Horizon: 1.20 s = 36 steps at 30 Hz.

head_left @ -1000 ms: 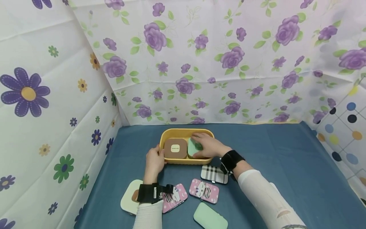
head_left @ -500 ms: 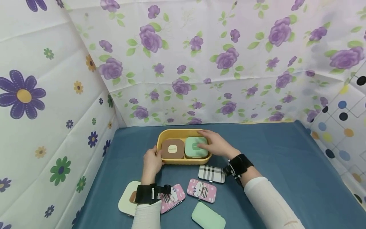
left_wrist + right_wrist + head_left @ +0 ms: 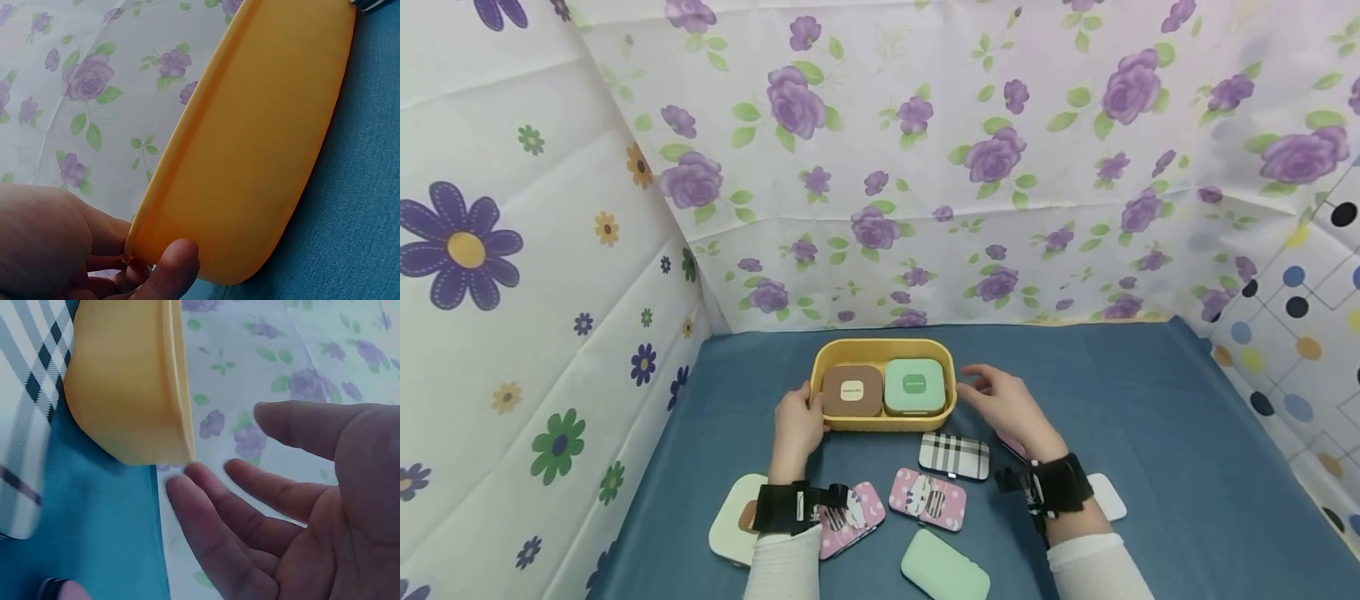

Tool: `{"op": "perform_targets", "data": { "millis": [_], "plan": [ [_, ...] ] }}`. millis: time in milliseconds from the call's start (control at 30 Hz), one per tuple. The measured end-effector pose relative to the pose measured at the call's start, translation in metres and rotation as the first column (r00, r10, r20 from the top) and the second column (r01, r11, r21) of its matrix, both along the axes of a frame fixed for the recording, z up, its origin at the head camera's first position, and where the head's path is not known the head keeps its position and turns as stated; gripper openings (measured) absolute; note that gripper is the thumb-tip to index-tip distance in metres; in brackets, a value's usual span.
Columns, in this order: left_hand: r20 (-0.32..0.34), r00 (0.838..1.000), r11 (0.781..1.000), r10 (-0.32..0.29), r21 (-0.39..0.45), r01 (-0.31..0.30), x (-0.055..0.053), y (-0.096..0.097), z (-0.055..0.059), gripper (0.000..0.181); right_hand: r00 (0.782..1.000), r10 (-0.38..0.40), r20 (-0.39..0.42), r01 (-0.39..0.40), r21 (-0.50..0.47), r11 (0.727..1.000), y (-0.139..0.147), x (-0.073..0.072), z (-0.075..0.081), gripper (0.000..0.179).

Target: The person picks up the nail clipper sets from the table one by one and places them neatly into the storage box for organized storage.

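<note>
A yellow plastic basket (image 3: 880,424) stands near the back of the blue cloth. Inside it, a brown square case (image 3: 852,403) sits on the left and a mint-green square case (image 3: 914,400) on the right. My left hand (image 3: 799,425) holds the basket's left end, thumb on the outer wall (image 3: 250,156) in the left wrist view. Just off the right end, my right hand (image 3: 1011,408) has its fingers spread and holds nothing. Its fingertips are close to the basket's corner in the right wrist view; whether they touch it I cannot tell.
In front lie a plaid case (image 3: 953,456), pink cat-print cases (image 3: 928,500), a pale green case (image 3: 945,567) and a cream case (image 3: 733,525), partly under my left arm. A white item (image 3: 1107,497) and a pink edge (image 3: 1012,446) show by my right arm. Floral sheets hang behind.
My right hand has come off the mint-green case and moved right, out of the basket. That case now lies fully visible beside the brown one. My left hand keeps its hold.
</note>
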State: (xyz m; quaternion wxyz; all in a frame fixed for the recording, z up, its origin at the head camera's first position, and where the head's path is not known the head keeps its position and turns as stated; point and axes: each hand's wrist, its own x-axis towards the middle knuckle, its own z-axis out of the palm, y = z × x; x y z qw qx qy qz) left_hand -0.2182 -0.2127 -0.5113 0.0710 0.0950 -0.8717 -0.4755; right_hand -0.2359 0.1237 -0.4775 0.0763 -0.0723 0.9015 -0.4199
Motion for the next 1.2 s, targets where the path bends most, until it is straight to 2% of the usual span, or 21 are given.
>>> {"op": "perform_targets", "data": {
  "millis": [100,267,567,733,833,933,1200],
  "plan": [
    [0.006,1.000,1.000,-0.002,0.003,0.002,0.000,0.001,-0.001,0.048,0.997,-0.052,0.057,0.054,-0.036,0.998,0.003,0.007,-0.004,0.048],
    [0.007,1.000,1.000,0.000,-0.006,0.000,-0.001,0.001,-0.001,0.048,0.990,-0.104,0.092,0.110,-0.062,0.992,0.002,0.010,-0.013,0.040],
    [0.003,1.000,1.000,0.007,-0.007,-0.007,-0.001,0.001,-0.002,0.048,0.980,-0.048,0.195,0.081,-0.161,0.984,-0.008,0.011,-0.040,0.039],
    [0.009,1.000,1.000,0.014,-0.002,-0.014,0.000,0.002,-0.003,0.048,0.976,-0.016,0.218,0.082,-0.296,0.952,-0.012,0.010,-0.052,0.034],
    [0.015,1.000,1.000,0.019,-0.008,-0.019,0.001,0.002,-0.005,0.049,0.971,0.006,0.239,0.086,-0.373,0.924,-0.014,0.011,-0.054,0.033],
    [0.023,0.999,1.000,0.023,-0.017,-0.023,0.001,0.002,-0.005,0.049,0.962,0.016,0.272,0.101,-0.410,0.906,-0.015,0.012,-0.054,0.033],
    [-0.009,1.000,0.999,0.016,-0.028,-0.016,0.000,0.003,-0.005,0.046,0.956,-0.034,0.293,0.159,-0.415,0.896,-0.017,0.011,-0.056,0.034]
  ]
}}
